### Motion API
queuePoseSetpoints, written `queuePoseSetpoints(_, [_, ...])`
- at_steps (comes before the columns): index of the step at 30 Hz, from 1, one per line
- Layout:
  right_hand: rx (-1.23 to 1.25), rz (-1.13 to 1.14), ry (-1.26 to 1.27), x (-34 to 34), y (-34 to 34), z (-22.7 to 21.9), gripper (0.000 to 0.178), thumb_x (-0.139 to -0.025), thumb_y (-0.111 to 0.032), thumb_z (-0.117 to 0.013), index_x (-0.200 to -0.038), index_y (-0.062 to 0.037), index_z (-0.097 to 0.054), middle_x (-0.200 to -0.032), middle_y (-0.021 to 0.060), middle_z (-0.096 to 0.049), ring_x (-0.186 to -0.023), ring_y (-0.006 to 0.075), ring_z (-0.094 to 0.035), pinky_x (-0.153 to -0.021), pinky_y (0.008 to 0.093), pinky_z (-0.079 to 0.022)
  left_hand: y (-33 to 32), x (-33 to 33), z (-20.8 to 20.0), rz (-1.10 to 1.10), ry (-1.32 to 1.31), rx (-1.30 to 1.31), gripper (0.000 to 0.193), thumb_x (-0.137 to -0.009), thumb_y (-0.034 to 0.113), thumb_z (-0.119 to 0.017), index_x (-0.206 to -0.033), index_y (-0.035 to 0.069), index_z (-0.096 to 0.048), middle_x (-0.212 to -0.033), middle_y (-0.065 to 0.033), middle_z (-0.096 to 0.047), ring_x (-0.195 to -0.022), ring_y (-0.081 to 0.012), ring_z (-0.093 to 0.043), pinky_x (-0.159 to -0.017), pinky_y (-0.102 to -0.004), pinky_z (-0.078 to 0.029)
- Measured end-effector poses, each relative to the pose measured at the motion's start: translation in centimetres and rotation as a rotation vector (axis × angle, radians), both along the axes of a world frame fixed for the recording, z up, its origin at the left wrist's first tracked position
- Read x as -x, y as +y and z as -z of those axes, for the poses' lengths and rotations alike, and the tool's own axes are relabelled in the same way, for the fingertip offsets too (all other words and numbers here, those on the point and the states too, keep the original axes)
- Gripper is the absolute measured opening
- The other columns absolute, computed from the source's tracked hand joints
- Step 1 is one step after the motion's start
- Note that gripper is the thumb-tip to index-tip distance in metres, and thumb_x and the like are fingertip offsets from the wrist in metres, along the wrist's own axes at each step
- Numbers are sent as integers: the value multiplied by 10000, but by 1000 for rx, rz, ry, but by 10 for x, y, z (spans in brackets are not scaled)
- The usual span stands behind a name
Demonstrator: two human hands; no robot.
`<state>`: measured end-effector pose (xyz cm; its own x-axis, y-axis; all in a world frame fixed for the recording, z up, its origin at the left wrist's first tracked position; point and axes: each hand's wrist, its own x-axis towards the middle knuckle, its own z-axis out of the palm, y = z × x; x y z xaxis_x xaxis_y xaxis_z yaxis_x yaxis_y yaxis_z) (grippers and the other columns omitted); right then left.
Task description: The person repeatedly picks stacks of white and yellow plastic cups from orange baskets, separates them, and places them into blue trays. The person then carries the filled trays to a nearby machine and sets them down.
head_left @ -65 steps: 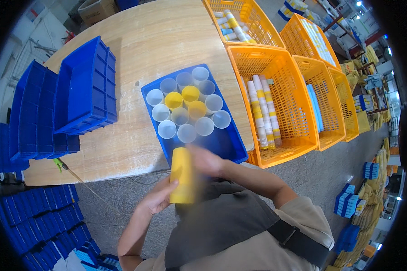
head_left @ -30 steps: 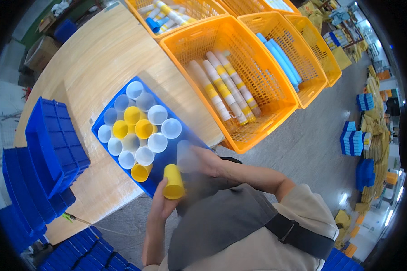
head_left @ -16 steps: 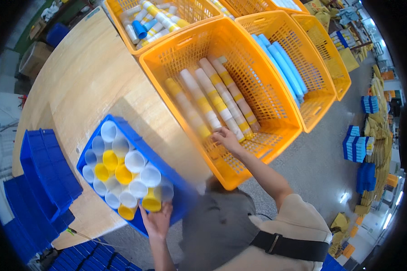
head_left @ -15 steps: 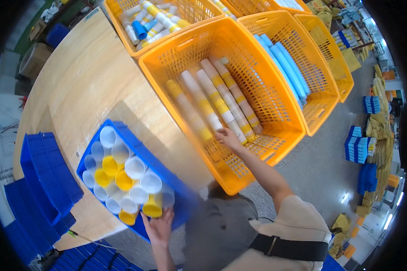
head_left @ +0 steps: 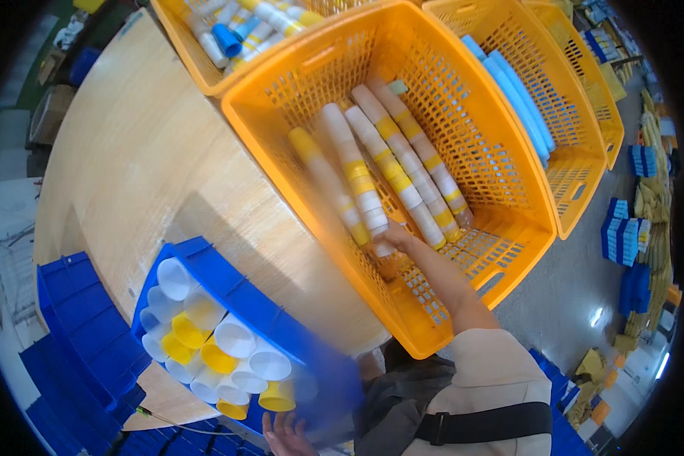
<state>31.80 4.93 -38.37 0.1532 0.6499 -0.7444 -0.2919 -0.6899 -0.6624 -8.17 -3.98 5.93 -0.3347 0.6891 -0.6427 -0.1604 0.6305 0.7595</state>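
My right hand [head_left: 394,237] reaches into a large orange crate [head_left: 239,125], its fingers closed around the lower end of a long white and yellow stack of nested cups [head_left: 361,178]. Several similar cup stacks [head_left: 403,182] lie side by side in the crate. At the lower left, a blue bin [head_left: 239,285] holds white and yellow cups with their round mouths showing. My left hand [head_left: 285,435] is just below a yellow cup [head_left: 277,397] at the bin's near end, fingers spread and holding nothing.
A round wooden table [head_left: 129,152] carries the bin. Blue bins [head_left: 91,327] are nested at the left. More orange crates stand behind and to the right; one holds light blue stacks [head_left: 517,99], another mixed cup stacks [head_left: 270,19]. Wrapped bundles [head_left: 619,239] line the floor at right.
My left hand has drawn down, away from the yellow cup at the bin's end. My right hand stays at the stack's lower end, now closed around it. The view has shifted.
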Motion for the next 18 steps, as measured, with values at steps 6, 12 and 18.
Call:
queuePoseSetpoints(6, [-33, -1, -87, -23, -32, -120, 839, -645, 67, -773, -1412, -75, -462, -1268, 71, -580, -1166, 255, -567, -990, 408, -480, -22, 14, -15, 1, 16, -178, 599, -1020, 384, -534, -1480, 34, -376, -1303, -155, -563, -1128, -299, -565, -940, -425, -458])
queuePoseSetpoints(12, [-362, -12, -339, 3, -84, -265, 827, -630, -6, -817, -1386, -68, -487, -1223, 81, -596, -1157, 244, -565, -996, 384, -470, -35, 35, -35, 203, 131, -450, 568, -1046, 387, -504, -1467, 31, -368, -1281, -169, -571, -1149, -250, -580, -918, -367, -500])
queuePoseSetpoints(18, [-549, -411, -525, 90, -150, -432, 850, -619, 2, -781, -1414, -64, -488, -1285, 96, -580, -1252, 267, -528, -1086, 412, -418, -19, 68, -75, 308, -52, -973, 614, -1028, 313, -539, -1529, 43, -309, -1388, -183, -518, -1225, -244, -547, -995, -413, -464])
